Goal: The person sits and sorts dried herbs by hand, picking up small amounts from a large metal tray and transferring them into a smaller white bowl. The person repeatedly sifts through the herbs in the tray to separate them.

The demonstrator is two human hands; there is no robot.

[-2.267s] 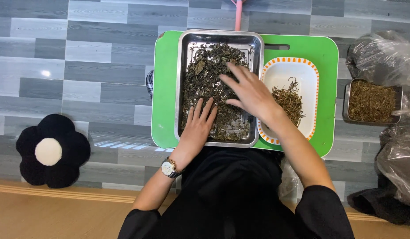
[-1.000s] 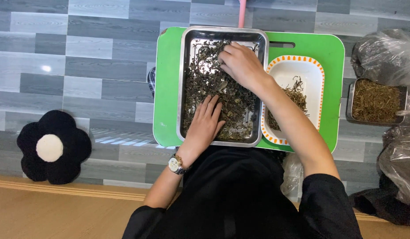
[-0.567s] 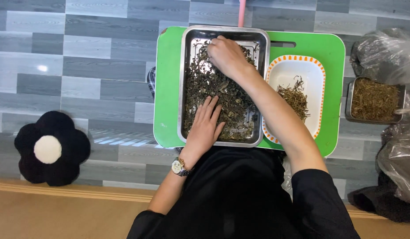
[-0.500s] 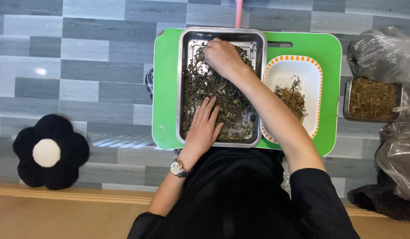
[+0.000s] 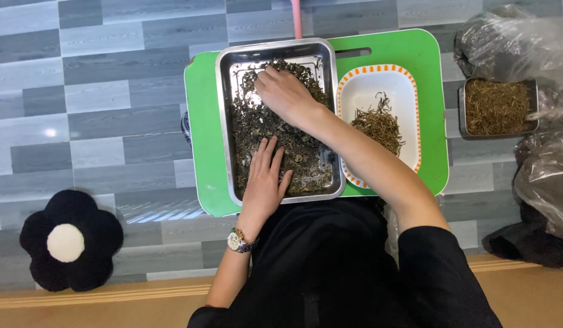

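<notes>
Left hand [image 5: 264,182]: lies flat, fingers spread, on the dried leaves [image 5: 275,130] at the metal tray's [image 5: 222,109] near end, holding nothing, pinning the heap
Right hand [image 5: 286,94]: far end of tray, fingers curled into the leaves; whether it pinches any, cannot tell
White dish [image 5: 366,91]: just beside tray on green table [image 5: 199,140], holding thin stems [image 5: 378,124] apart

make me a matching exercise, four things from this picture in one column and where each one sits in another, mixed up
Things:
1. left hand
2. right hand
3. white dish
4. flower cushion

Places:
A. on the floor, far left
B. near end of the metal tray, flat on the dried leaves
C. far end of the tray
D. right of the tray, on the green board

Pairs: 1-B, 2-C, 3-D, 4-A
</notes>
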